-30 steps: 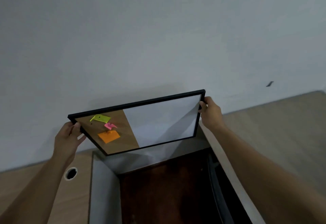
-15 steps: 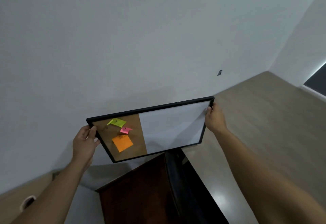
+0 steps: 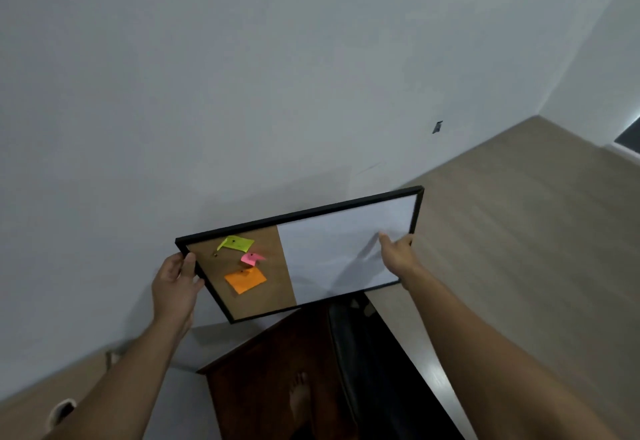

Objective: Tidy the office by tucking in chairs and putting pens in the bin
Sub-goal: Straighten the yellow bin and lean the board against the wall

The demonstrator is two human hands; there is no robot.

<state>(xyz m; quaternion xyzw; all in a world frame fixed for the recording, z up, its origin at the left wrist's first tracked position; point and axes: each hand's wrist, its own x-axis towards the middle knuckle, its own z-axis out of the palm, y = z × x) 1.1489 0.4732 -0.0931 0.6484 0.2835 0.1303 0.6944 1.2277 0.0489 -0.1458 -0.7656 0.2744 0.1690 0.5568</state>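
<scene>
I hold a black-framed board (image 3: 332, 249), half cork and half whiteboard, tilted in front of a pale wall. The cork half carries a green note (image 3: 237, 243), a pink note (image 3: 251, 259) and an orange note (image 3: 245, 280). My left hand (image 3: 176, 284) grips the board's left edge. My right hand (image 3: 398, 254) grips its right edge, with the fingers over the white surface. No pen, bin or whole chair shows in view.
A light wooden desk top (image 3: 519, 249) runs along the right, with a small dark mark on the wall (image 3: 437, 126) above it. Another desk with a round cable hole (image 3: 60, 412) sits lower left. Dark wooden floor (image 3: 277, 370) and a black edge (image 3: 353, 353) lie below.
The view has swung to the right, showing more of the right desk and the room's corner. My right hand has slid from the board's top right corner down its right edge.
</scene>
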